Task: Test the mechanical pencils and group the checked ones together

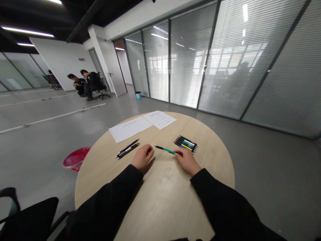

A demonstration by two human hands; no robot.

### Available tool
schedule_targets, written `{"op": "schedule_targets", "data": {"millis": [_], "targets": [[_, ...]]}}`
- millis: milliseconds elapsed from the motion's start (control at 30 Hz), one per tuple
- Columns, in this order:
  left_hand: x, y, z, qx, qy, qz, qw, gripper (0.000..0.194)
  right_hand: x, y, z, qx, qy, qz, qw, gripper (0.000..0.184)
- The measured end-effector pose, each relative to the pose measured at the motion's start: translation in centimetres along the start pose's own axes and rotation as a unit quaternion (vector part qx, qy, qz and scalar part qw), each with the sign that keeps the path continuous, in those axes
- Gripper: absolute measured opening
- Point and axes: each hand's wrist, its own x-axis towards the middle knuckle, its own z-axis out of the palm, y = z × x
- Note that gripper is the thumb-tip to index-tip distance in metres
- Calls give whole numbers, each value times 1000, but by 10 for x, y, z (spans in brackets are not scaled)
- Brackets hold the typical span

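A green pen with a black grip (165, 149) is pinched at its right end in my right hand (187, 160), its tip pointing left toward my other hand. My left hand (142, 157) is closed just left of that tip, with fingers curled; what it holds, if anything, is hidden. A tiny dark piece (154, 157) shows beside the left fingers, too small to name. Beyond my right hand lies a row of several pens (185, 143), mostly black with green, white, yellow and blue parts. Left of my left hand lie several dark pens (127, 150).
Two printed sheets (131, 129) lie at the far side of the round wooden table (160, 201). A red basin (76, 158) stands on the floor at left, near a black chair (32, 214). Two people sit in the background, and a blue bin (138, 95) is by the glass wall.
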Motion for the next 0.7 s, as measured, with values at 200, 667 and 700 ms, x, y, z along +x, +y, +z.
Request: {"op": "schedule_targets", "data": {"millis": [200, 667, 700], "targets": [[-1, 3, 1, 129, -56, 63, 988, 26, 0, 2, 1, -10, 7, 3, 1000, 19], [-2, 4, 5, 202, -122, 80, 969, 35, 0, 0, 0, -11, 7, 9, 1000, 18], [-2, 2, 5, 179, -114, 75, 974, 35, 0, 0, 0, -12, 7, 8, 1000, 18]]}}
